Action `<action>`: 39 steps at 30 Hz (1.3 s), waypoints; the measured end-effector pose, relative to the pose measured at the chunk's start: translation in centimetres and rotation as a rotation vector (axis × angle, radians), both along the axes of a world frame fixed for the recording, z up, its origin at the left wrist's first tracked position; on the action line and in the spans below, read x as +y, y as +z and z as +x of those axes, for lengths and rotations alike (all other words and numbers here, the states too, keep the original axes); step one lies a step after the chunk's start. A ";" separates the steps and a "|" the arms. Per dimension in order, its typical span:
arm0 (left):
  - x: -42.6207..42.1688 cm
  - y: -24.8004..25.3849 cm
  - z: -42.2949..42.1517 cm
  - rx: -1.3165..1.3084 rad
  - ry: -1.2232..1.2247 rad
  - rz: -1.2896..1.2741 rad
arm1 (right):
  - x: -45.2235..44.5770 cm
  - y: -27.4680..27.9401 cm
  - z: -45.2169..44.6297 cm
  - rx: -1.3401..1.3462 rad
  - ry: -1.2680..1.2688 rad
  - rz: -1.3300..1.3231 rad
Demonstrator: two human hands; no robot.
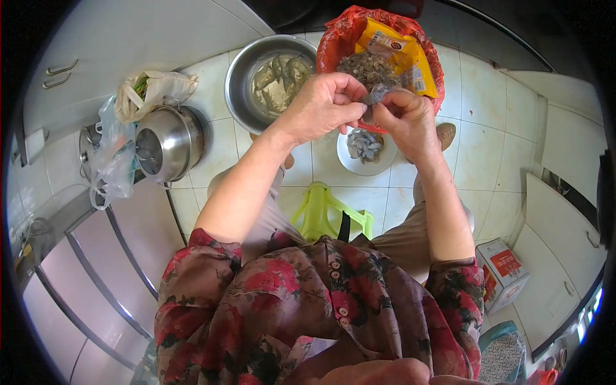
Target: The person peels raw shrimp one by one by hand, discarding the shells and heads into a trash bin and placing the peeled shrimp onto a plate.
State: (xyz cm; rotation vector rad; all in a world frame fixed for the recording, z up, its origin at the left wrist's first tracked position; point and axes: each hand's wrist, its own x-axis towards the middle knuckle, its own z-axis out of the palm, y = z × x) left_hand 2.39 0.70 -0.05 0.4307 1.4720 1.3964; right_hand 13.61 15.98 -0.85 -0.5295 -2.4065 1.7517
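Observation:
My left hand (327,106) and my right hand (405,119) meet in front of the red-lined bin, both pinching a grey shrimp (377,95) between their fingertips. Behind them the bin's red bag (333,48) holds a heap of shrimp shells (366,66) and yellow packaging (416,64). Below the hands, a white plate (366,168) on the floor carries peeled grey shrimp (364,145). To the left of the bin stands a metal basin (239,96) with whole shrimp (282,76) in shallow water.
A green stool (316,215) stands between my legs. At left are a lidded steel pot (168,142), a clear plastic bag (112,160) and a bag of vegetables (154,93). A red-and-white box (504,276) sits at right by white cabinets (552,273).

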 end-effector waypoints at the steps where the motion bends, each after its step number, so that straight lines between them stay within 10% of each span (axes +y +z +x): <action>1: -0.1 0.0 0.0 -0.043 0.002 0.021 | 0.0 -0.1 0.0 0.000 0.001 0.000; 10: -0.8 -0.2 -0.8 -0.252 0.145 0.222 | 1.0 1.4 0.3 -0.145 -0.149 -0.572; 22: -0.6 -1.1 -0.2 0.073 0.055 0.068 | 0.0 1.8 0.7 0.256 0.201 0.466; 39: -0.3 0.3 0.7 -0.104 0.004 0.085 | 0.6 3.0 1.0 -0.042 0.342 0.193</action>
